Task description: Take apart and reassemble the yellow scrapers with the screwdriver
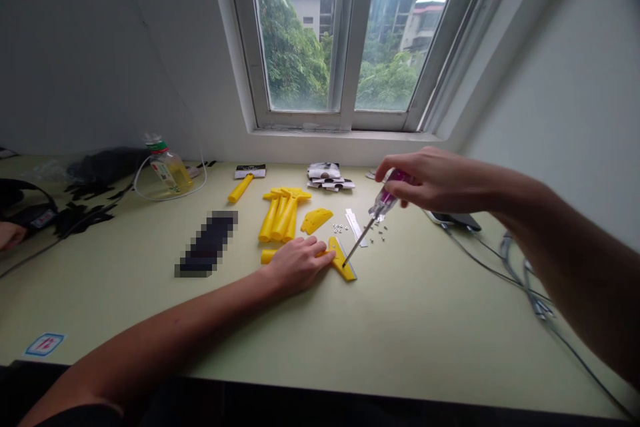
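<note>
My left hand [299,263] is closed around the handle of a yellow scraper [336,255], which lies on the table with its head pointing right and a thin metal blade along the edge. In my right hand [417,177] is a screwdriver [387,197] with a clear and purple handle, held at a slant. Its tip meets the scraper head near a screw hole. Just beyond are loose yellow scraper head plates [317,219], small nuts [340,228], several screws [379,232] and flat metal blades [355,227].
A bundle of yellow scraper handles [283,215] lies left of the plates. Another yellow scraper [241,188] and a stack of packaged items [327,175] sit near the wall. A bottle [169,168] stands back left. Cables [525,280] run along the right; a pixelated dark object [207,245] lies left.
</note>
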A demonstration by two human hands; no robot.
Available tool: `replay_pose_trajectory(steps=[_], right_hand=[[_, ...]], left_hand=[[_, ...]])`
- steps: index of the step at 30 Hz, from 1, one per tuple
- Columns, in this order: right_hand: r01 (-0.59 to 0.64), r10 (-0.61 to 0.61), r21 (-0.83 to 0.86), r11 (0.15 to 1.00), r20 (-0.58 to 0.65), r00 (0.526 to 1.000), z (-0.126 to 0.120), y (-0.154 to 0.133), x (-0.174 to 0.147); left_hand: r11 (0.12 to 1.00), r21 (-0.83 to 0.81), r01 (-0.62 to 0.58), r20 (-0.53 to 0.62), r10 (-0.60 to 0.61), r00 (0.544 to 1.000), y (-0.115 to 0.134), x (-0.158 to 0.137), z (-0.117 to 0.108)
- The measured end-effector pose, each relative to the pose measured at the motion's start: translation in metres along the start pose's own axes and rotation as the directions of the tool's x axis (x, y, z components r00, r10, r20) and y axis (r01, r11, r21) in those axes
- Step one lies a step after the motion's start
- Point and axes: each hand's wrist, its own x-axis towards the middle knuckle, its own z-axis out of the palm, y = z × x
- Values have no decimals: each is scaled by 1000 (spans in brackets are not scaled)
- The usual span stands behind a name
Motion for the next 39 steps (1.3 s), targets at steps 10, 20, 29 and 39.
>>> replay_pose_trajectory(steps=[10, 20, 29, 39], right_hand=[[-20, -4, 107, 994, 222, 975, -14, 1, 17], [2, -24, 170, 985, 129, 991, -12, -14, 15], [24, -33, 81, 996, 119, 992, -7, -14, 11], [-106, 99, 36, 994, 149, 984, -5, -5, 14]], left_hand=[[1000, 7, 5, -7, -5, 1000, -3, 1, 1], [1000, 6, 9, -23, -9, 1000, -3, 1, 3], [1000, 13, 11, -27, -11, 1000, -3, 1, 3], [1000, 15, 10, -28, -10, 1000, -3, 2, 4]])
